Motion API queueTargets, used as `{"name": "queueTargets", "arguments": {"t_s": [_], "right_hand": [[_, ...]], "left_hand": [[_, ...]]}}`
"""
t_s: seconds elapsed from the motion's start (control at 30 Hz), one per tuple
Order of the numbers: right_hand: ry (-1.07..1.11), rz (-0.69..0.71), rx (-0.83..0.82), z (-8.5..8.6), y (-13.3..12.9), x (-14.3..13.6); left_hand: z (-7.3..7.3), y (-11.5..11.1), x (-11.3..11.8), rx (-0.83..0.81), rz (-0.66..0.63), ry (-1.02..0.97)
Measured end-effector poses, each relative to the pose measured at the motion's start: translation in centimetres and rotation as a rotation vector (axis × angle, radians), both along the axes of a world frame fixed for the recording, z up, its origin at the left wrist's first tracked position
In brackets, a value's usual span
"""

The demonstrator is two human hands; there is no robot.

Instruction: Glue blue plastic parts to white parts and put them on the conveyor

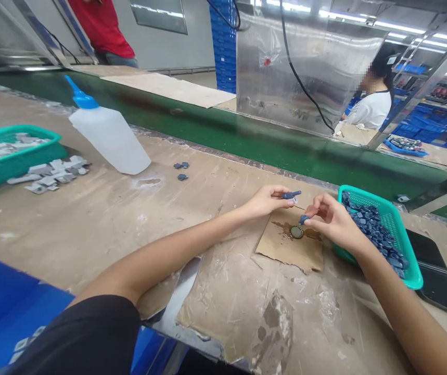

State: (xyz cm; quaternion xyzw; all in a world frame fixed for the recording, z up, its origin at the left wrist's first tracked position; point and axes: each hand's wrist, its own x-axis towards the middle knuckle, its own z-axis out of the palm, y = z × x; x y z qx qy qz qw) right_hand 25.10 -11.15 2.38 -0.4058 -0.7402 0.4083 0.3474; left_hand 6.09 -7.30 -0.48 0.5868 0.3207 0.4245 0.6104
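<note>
My left hand point(272, 200) is closed on a small dark blue and white plastic part point(292, 195) with a thin peg pointing right. Close by on the right, my right hand point(334, 221) pinches a little dark blue plastic piece point(304, 219). Below that piece, a round bottle-cap-like dish point(296, 232) lies on a stained square of cardboard point(285, 252). A green basket point(413, 265) full of dark blue plastic pieces point(375, 229) stands beside my right wrist, partly behind it.
A white squeeze bottle point(110, 136) with a blue nozzle leans at the left, near several loose blue pieces point(183, 177). Farther left are grey-white parts point(53, 174) and another green basket point(20, 169). A black phone-like slab point(437, 276) lies at the right. Two people are beyond the bench.
</note>
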Motion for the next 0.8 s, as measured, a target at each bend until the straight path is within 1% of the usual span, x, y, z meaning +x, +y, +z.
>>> {"name": "queueTargets", "arguments": {"t_s": [0.1,0.13,0.2,0.27,0.37,0.47,0.6,0.8], "right_hand": [[0.352,-0.133,-0.167,0.4,0.2,0.1],[0.426,-0.168,-0.202,0.5,0.2,0.1],[0.508,-0.206,-0.253,0.7,0.2,-0.1],[0.525,-0.218,-0.274,0.8,0.0,-0.2],[0.513,-0.236,-0.263,0.8,-0.2,-0.5],[0.482,-0.252,-0.228,0.7,-0.4,-0.6],[0.45,-0.256,-0.156,0.5,-0.5,-0.8],[0.463,-0.261,-0.087,-0.1,-1.0,-0.9]], "left_hand": [[0.6,-0.7,0.3,-0.015,-0.054,-0.003],[0.8,-1.0,0.4,-0.025,-0.07,-0.009],[1.1,-1.6,0.7,-0.043,-0.09,-0.019],[1.3,-2.0,0.9,-0.051,-0.077,-0.012],[1.3,-2.3,1.0,-0.039,-0.048,0.013],[1.2,-2.4,1.1,-0.027,-0.04,0.023],[1.4,-2.7,1.1,-0.051,-0.011,0.046],[1.7,-3.6,1.6,0.006,0.076,-0.026]]}}
